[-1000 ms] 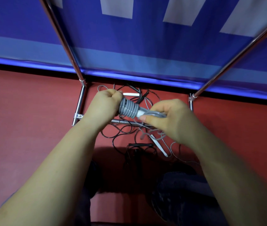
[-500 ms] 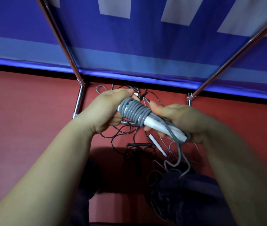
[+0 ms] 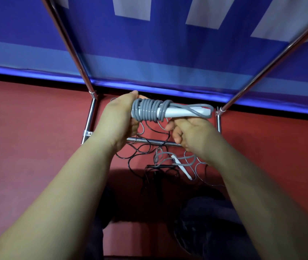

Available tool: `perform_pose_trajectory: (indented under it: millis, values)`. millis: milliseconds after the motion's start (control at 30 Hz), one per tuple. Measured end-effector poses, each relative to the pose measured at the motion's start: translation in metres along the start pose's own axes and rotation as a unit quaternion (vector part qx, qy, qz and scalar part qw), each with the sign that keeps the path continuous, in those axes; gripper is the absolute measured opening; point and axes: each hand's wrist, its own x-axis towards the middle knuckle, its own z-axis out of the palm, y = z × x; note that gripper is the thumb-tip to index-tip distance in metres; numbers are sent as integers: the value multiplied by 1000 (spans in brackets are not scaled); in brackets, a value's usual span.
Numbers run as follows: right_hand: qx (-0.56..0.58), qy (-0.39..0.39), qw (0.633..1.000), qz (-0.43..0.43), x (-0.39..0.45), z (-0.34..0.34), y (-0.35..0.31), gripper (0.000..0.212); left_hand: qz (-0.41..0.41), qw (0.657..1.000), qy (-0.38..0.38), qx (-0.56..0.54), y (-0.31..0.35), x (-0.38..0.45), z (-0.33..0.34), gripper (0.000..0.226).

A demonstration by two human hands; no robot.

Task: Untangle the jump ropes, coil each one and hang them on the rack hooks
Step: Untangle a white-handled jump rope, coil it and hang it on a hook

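our left hand grips the soft, bendy grey rope wound round its white plastic handle, up at 12 o'clock. our right hand curls below it; we cannot tell what it pinches. the bundle looks light; hold the wraps. the rack hooks are hidden.

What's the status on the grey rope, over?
Left hand grips coiled grey rope on white handle. Right hand holds trailing rope. Black rope tangle lies on floor below.
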Motion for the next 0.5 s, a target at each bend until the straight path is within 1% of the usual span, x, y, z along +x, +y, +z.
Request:
perform_pose_trajectory:
  millis: [67, 167, 233, 333, 433, 500]
  values:
    - [-51, -12, 999, -9, -2, 0, 5, 35, 26, 998, 38, 33, 0, 1, 0, 45]
    - [-96, -29, 994, -38, -5, 0, 6, 26, 43, 994, 79, 64, 0, 2, -3, 32]
    - [-129, -20, 990, -55, -8, -2, 3, 24, 50, 991, 99, 74, -1, 4, -6, 31]
    - [-169, 11, 982, -82, -11, -6, -2, 30, 52, 987, 129, 73, -1, 4, -9, 37]
    - [-150, 64, 981, -110, -11, -8, -5, 29, 52, 982, 157, 89, -1, 7, -11, 39]
    - [-132, 88, 979, -130, -11, -9, -3, 28, 54, 977, 161, 129, -2, 9, -13, 36]
